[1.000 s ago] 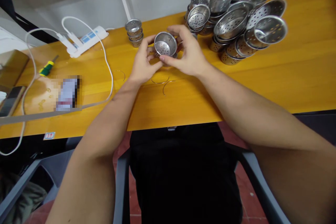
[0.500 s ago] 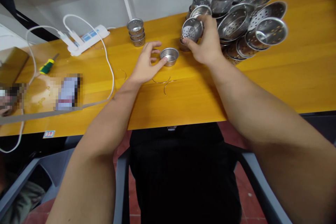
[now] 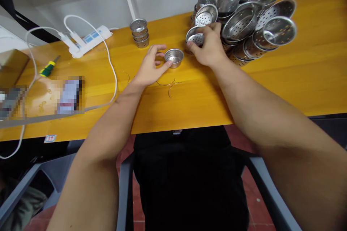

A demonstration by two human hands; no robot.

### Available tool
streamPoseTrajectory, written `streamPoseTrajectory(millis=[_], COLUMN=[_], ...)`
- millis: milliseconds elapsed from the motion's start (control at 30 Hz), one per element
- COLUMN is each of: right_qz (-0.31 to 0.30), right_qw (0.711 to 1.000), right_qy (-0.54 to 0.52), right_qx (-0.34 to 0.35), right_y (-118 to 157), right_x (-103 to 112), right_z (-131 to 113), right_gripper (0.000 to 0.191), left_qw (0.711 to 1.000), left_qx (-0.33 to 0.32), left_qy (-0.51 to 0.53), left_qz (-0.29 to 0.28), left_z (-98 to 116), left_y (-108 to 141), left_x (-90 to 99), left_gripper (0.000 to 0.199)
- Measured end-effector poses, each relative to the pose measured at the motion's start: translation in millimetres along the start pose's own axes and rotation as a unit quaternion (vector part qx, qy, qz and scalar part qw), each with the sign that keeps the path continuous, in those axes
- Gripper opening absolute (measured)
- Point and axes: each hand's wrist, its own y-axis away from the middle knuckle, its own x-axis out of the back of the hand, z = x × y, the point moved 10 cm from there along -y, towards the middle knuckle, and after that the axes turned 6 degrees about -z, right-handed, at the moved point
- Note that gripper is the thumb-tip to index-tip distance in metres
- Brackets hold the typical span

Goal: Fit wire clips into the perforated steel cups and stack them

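My left hand (image 3: 154,63) is curled at the left side of a small metal strainer cup (image 3: 174,57) that stands upright on the table. Its thumb lies against the cup's front, and its index finger stretches out above the rim. Further right, my right hand (image 3: 210,43) grips another perforated strainer cup (image 3: 195,36) by its rim, thumb in front and fingers behind. This cup is at the near left edge of a large group of strainer cups (image 3: 240,25); its base is partly hidden. Thin curved wires (image 3: 170,86) lie on the table in front of the left cup.
A short stack of strainer cups (image 3: 140,33) stands at the back. To the left are a white power strip (image 3: 90,39) with cables, a green and yellow screwdriver (image 3: 48,68) and a blurred phone (image 3: 69,95). Behind the wooden table (image 3: 195,104) rises a grey partition (image 3: 168,0).
My right hand and the strainer cup in it have moved down and slightly left, uncovering the cup behind. My left hand stays at its cup.
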Motion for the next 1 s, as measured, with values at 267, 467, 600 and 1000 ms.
streamPoseTrajectory(millis=[267,467,600,1000], right_qz=[0.006,-0.073,-0.027,-0.326], right_qw=[0.999,0.99,0.994,0.914], right_qy=[0.033,0.103,0.073,-0.169], right_qx=[-0.011,0.059,0.082,0.176], right_y=[19.4,31.9,29.5,61.4], right_x=[40.7,45.4,37.3,17.2], right_z=[-68.4,-133.0,-136.2,-175.9], right_gripper=[0.057,0.064,0.061,0.025], left_qw=[0.997,0.992,0.992,0.997], left_qx=[-0.029,-0.018,-0.017,-0.014], left_qy=[-0.05,-0.079,-0.074,-0.059], left_qz=[-0.05,-0.1,-0.098,0.04], left_z=[15.0,17.0,17.3,4.4], left_y=[2.3,4.7,3.7,-1.3], left_x=[-2.5,-8.2,-7.6,32.2], left_gripper=[0.075,0.029,0.024,0.031])
